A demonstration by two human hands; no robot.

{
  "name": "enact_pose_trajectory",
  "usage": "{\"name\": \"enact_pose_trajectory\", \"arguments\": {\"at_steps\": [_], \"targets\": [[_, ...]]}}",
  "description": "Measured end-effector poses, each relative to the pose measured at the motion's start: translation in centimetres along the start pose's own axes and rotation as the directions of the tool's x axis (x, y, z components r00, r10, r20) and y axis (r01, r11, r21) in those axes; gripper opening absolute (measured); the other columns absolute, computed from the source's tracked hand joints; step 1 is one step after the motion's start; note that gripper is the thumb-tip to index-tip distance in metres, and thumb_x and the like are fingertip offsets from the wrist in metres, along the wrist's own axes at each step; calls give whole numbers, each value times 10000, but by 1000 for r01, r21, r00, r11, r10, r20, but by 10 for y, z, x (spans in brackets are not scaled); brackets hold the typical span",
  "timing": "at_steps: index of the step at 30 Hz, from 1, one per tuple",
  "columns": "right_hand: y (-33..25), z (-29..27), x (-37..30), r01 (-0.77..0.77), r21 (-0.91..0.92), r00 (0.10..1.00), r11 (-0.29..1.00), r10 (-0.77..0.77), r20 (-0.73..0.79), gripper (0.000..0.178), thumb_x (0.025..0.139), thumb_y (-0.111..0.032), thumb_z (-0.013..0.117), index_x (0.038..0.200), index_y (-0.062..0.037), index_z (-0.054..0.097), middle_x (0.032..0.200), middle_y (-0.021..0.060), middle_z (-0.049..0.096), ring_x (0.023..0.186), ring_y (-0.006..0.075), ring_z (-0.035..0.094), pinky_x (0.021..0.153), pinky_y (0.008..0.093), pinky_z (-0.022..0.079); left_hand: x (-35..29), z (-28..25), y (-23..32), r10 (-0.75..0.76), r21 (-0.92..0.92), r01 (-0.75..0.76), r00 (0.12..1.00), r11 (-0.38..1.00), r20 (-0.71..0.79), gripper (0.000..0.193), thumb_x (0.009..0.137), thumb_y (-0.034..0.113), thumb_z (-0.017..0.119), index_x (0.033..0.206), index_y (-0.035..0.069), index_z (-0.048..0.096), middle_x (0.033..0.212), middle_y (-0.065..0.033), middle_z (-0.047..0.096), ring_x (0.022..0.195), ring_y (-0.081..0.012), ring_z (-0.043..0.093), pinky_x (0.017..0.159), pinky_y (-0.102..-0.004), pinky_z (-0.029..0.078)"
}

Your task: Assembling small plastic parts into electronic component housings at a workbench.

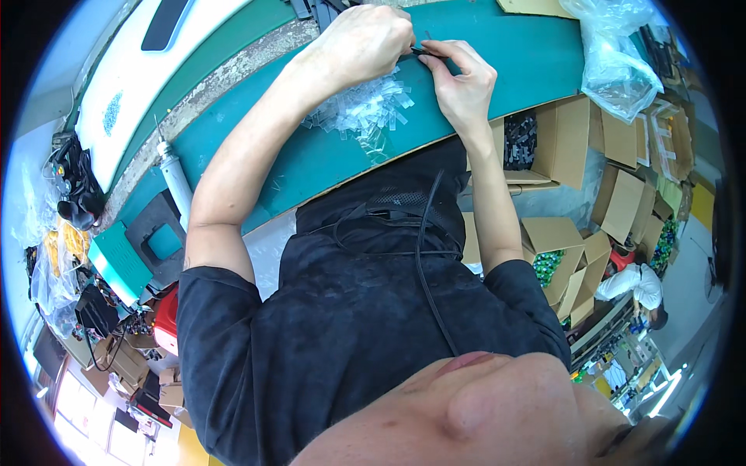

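Note:
My left hand (364,43) and my right hand (464,84) meet over the far part of a green worktable (513,54). Between their fingertips they pinch a small thin black part (426,52), the left from its left end and the right from its right end. Just below the hands lies a loose pile of small clear plastic pieces (365,109) on the table. My forearms reach up to it from my black shirt, and a black cord hangs down my chest.
A clear plastic bag (614,62) lies at the table's right end. Open cardboard boxes stand below it, one with black parts (521,140), one with green parts (546,266). A white cartridge tube (175,180) and a teal box (116,262) sit left. A person in white (637,283) bends far right.

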State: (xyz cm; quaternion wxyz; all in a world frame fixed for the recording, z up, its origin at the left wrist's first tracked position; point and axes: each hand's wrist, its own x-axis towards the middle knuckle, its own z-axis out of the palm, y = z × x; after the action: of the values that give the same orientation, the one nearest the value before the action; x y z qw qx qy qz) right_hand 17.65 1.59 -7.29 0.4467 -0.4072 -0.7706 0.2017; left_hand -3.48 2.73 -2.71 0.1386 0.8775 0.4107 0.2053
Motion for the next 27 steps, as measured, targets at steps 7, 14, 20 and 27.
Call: {"name": "enact_pose_trajectory", "arguments": {"at_steps": [7,14,20,27], "targets": [[-7,-36,-8,-301,299,952,906,302,43,175,852,31,790,1025,41,767,984,84,735,901,153,685,830,271,545,2,-51,4,-224,-249,198,971,948,-80,208,867,147,710,968,-26,767,895,-238,725,858,-407,704,768,-462,556],[-18,-189,-60,-616,-117,761,779,627,168,137,875,36,750,1010,54,746,926,81,719,885,119,680,810,259,531,-19,-58,3,-348,85,340,933,936,94,139,796,99,686,808,-25,747,767,-247,703,799,-401,725,730,-478,578],[59,-235,-113,-186,-945,880,270,473,-38,313,901,-174,779,1133,32,744,1063,235,755,947,290,754,858,363,563,-17,-28,3,-268,304,235,961,923,71,104,778,68,673,700,10,708,735,-219,711,730,-374,737,634,-455,589],[-24,-154,-7,-440,-257,860,860,486,153,243,960,-122,729,1143,38,735,1014,135,765,939,154,713,860,280,536,-13,-13,21,-274,359,229,958,905,81,96,781,97,692,696,69,726,735,-165,728,726,-320,749,625,-412,584]]}}
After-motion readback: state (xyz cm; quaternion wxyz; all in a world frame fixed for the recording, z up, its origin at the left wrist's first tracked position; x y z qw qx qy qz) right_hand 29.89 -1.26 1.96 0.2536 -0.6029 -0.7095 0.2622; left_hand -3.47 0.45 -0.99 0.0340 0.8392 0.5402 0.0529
